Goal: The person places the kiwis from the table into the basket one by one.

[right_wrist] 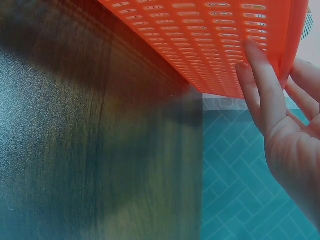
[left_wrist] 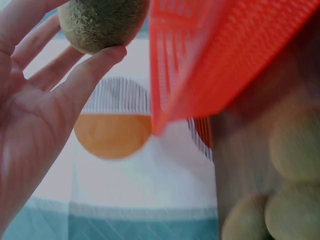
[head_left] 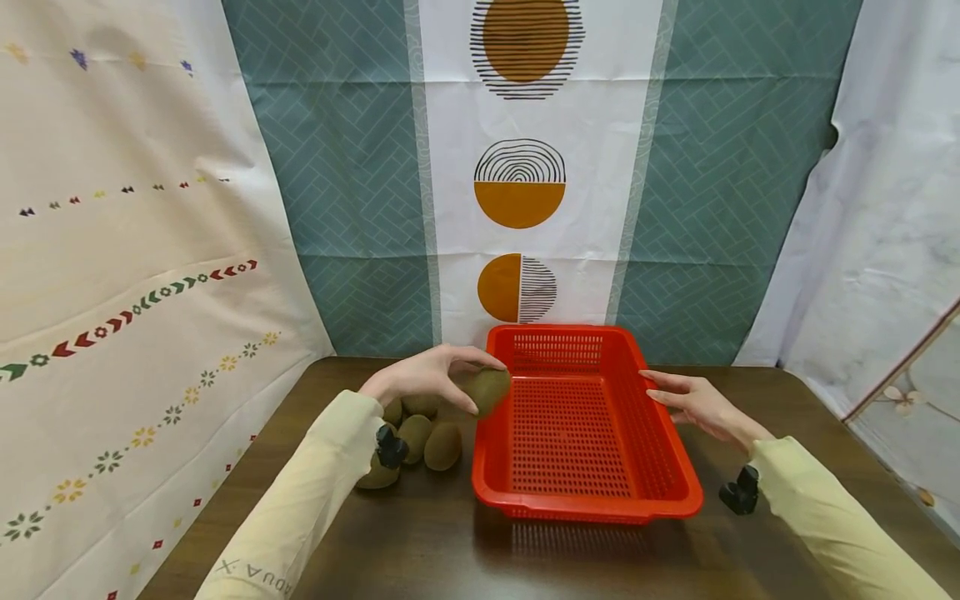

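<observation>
A brown fuzzy kiwi (head_left: 489, 392) is held between the thumb and fingers of my left hand (head_left: 429, 375), at the left rim of a red plastic basket (head_left: 686, 487). In the left wrist view the kiwi (left_wrist: 104, 22) sits at the fingertips, beside the basket's slotted wall (left_wrist: 172, 60). My right hand (head_left: 697, 404) grips the basket's right rim. The right wrist view shows digits of this hand (right_wrist: 292, 135) on both sides of that rim, some against the perforated outer wall (right_wrist: 200, 45).
Several more kiwis (head_left: 442, 446) lie grouped on the dark wooden table (head_left: 420, 542) left of the basket, partly hidden behind the left forearm. Patterned cloth (head_left: 345, 183) hangs behind the table, with more cloth at both sides.
</observation>
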{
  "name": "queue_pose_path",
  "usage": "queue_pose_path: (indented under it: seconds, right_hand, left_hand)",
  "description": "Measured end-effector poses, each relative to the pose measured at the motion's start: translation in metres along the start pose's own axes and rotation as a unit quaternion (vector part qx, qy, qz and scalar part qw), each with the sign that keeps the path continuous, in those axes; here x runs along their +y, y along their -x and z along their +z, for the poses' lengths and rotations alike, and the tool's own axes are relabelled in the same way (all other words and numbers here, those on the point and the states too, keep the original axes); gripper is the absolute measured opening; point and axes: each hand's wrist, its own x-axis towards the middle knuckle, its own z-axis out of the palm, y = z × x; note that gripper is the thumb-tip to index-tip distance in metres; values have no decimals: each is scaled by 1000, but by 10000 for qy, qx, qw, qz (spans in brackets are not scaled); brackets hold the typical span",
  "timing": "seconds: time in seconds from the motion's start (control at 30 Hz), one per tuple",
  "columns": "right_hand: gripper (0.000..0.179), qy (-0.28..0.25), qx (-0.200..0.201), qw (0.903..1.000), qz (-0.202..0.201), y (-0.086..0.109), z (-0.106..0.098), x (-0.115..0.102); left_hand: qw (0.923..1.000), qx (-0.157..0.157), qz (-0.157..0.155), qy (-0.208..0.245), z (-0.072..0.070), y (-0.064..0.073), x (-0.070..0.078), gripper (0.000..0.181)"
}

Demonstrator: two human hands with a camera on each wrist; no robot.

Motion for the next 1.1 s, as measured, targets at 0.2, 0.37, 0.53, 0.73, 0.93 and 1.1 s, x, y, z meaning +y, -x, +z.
queue_pose_path:
  seconds: [0.2,0.37,0.53,0.73,0.93,1.1]
  right_hand:
    - [59,115,14,9999,-1,1,-1,0]
    - [56,188,6,9998,-63,1,-3,2]
    - [54,129,54,9999,-96,-1,-2,6]
    - [53,-116,136,9998,-78,-1,-1,11]
    - [53,-150,107,9997,-135,-1,-1,12]
    - [53,-25,62,9999,-153,-1,-1,11]
  left_hand:
    - [9994,-303,164,12,13,-33,6,58]
    - [9982,-558,207,57,29,-61,8,56]
    - [9961,-870,-7,120,44,-83,9,56]
    - [9930,-1160,-139,166,61,-106,8,56]
    - [9871,-1569,-265,168,79,-123,5,55]
    - [9839,-1676,-538,325,88,-132,-2,57]
